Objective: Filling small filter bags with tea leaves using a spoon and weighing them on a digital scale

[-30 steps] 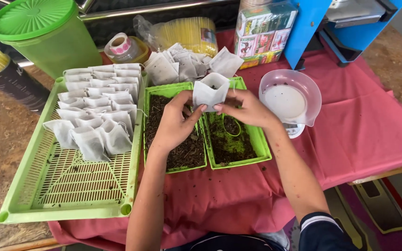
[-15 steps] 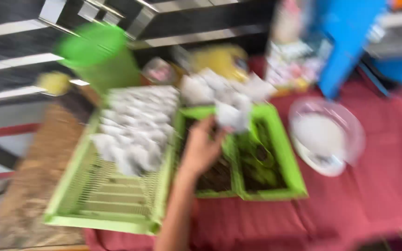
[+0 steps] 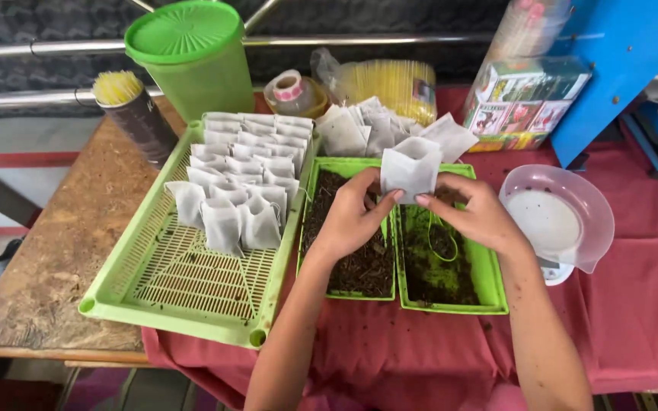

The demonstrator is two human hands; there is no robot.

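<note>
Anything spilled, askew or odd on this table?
Mostly tidy. Dark crumbs lie scattered on the red cloth just below the small green trays, outside them. Both hands, left hand and right hand, hold a white bag over the trays.

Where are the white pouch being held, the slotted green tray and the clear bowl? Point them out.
white pouch (image 3: 410, 169), head view, on its front face.
slotted green tray (image 3: 192, 281), head view, on its bare slotted floor.
clear bowl (image 3: 594, 199), head view, on its right rim.

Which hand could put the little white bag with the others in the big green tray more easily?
Probably the left hand: it pinches the white bag and sits nearer the slotted tray.
</note>
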